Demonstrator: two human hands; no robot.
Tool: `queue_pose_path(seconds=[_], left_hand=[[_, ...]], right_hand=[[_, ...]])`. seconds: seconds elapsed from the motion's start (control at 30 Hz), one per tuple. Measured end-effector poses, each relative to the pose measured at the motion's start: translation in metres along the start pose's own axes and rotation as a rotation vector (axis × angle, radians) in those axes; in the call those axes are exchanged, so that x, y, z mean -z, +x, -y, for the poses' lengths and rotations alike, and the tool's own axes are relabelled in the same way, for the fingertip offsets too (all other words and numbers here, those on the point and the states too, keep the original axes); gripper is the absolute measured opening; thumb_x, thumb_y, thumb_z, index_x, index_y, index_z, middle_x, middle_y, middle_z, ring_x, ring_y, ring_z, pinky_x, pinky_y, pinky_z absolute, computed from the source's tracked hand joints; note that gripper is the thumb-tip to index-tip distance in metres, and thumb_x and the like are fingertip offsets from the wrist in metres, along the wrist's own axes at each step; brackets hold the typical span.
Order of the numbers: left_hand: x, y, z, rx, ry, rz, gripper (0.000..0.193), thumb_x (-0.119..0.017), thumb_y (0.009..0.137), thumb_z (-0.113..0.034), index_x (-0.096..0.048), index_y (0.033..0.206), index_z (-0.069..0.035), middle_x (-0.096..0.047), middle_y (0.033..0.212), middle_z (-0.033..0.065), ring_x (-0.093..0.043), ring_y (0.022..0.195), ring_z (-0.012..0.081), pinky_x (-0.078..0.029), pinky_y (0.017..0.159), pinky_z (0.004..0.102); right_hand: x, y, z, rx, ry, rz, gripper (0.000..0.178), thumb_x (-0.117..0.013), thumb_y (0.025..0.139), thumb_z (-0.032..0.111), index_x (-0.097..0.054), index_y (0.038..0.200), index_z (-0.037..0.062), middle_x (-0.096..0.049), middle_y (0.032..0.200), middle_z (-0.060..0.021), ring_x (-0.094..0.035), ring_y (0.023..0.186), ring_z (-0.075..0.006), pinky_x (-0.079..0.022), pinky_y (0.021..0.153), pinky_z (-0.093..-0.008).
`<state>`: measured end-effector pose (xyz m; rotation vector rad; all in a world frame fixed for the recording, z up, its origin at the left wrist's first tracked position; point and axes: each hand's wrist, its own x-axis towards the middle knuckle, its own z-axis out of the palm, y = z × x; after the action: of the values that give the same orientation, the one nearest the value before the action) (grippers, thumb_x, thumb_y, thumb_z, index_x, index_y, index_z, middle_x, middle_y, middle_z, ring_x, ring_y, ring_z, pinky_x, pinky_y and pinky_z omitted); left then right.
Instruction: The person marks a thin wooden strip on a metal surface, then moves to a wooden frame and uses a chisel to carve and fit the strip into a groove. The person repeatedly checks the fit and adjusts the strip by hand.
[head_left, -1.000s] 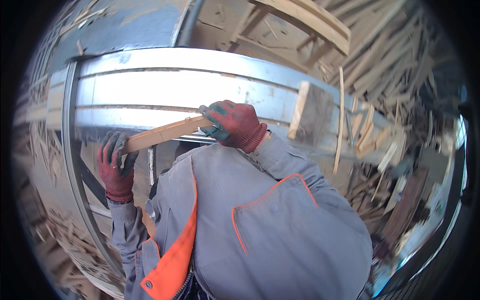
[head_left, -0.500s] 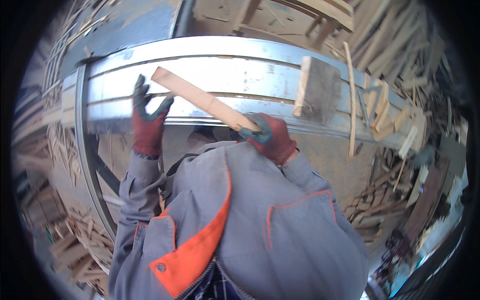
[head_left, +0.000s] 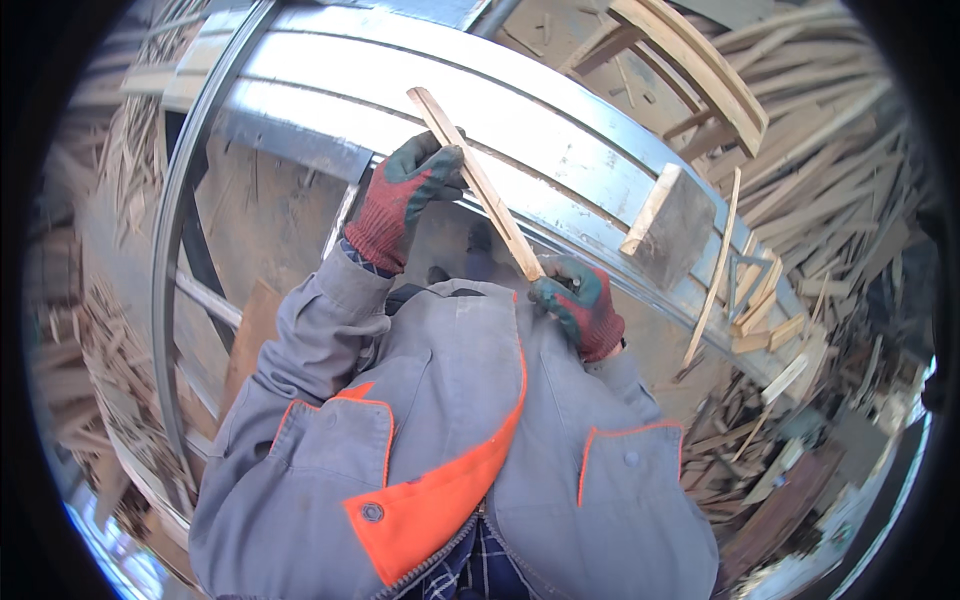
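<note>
A narrow wooden strip slants across in front of me, its edge turned up and a groove or dark line along it. My left hand, in a red and green work glove, is closed on the strip's middle part from the left. My right hand, gloved alike, grips the strip's near end by my jacket. A small dark piece shows at the right hand's fingers, too small to name. Behind the strip lies a slatted metal-topped bench.
A thick wood block lies on the bench's right part, with a thin stick and a triangular frame beyond it. A wooden stool-like frame stands behind. Scrap wood is heaped at right. A metal rail crosses at left.
My left hand has moved from open beside the strip to closed on it. The strip has turned steeper, from its broad face to its edge. The view has swung round.
</note>
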<state>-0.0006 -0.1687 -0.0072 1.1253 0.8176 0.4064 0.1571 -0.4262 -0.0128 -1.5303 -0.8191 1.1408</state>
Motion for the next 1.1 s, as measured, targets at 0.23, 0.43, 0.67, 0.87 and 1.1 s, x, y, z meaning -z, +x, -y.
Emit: queue_pose_path(seconds=[0.23, 0.43, 0.67, 0.87, 1.1], left_hand=[[0.053, -0.049, 0.028, -0.064, -0.23, -0.178, 0.056, -0.083, 0.097, -0.04, -0.068, 0.13, 0.002, -0.075, 0.105, 0.0044, -0.071, 0.09, 0.0106, -0.057, 0.077, 0.026], [0.077, -0.057, 0.036, -0.032, -0.203, -0.258, 0.052, -0.078, 0.1, -0.035, -0.064, 0.135, 0.001, -0.075, 0.112, 0.0047, -0.074, 0.094, 0.0153, -0.063, 0.076, 0.0312], [0.089, -0.043, 0.024, -0.23, -0.108, -0.387, 0.073, -0.081, 0.097, -0.038, -0.049, 0.152, -0.001, -0.073, 0.121, 0.0105, -0.074, 0.105, 0.0225, -0.063, 0.083, 0.0363], [0.122, -0.017, -0.014, -1.051, 1.382, -0.619, 0.079, -0.078, 0.093, -0.054, -0.048, 0.154, -0.013, -0.062, 0.145, 0.0157, -0.057, 0.138, 0.0329, -0.044, 0.116, 0.0526], [0.14, 0.032, -0.011, -0.718, 1.596, -0.282, 0.066, -0.079, 0.087, -0.055, -0.066, 0.14, -0.018, -0.066, 0.139, 0.0084, -0.058, 0.136, 0.0312, -0.04, 0.122, 0.0515]], right_hand=[[-0.051, 0.0, 0.007, -0.086, -0.066, 0.084, 0.033, -0.064, 0.103, 0.023, -0.077, 0.121, -0.0023, -0.073, 0.081, -0.0059, -0.065, 0.069, -0.0107, -0.052, 0.064, -0.0284], [-0.067, 0.012, 0.007, -0.096, -0.066, 0.157, 0.034, -0.067, 0.104, 0.022, -0.074, 0.124, -0.0041, -0.073, 0.084, -0.0055, -0.064, 0.071, -0.0106, -0.051, 0.065, -0.0273], [-0.049, 0.067, 0.013, 0.046, -0.121, 0.105, 0.035, -0.078, 0.1, 0.02, -0.072, 0.126, -0.0018, -0.073, 0.091, -0.002, -0.062, 0.072, -0.0059, -0.049, 0.063, -0.0232], [0.009, 0.161, 0.052, 0.477, -0.619, 0.166, 0.039, -0.082, 0.088, 0.008, -0.074, 0.126, 0.0028, -0.076, 0.1, -0.0125, -0.074, 0.084, -0.025, -0.058, 0.072, -0.0355], [0.033, 0.269, 0.091, 0.621, -0.923, 0.293, 0.042, -0.087, 0.083, 0.018, -0.076, 0.123, 0.0123, -0.075, 0.104, -0.0099, -0.075, 0.087, -0.0304, -0.059, 0.072, -0.0374]])
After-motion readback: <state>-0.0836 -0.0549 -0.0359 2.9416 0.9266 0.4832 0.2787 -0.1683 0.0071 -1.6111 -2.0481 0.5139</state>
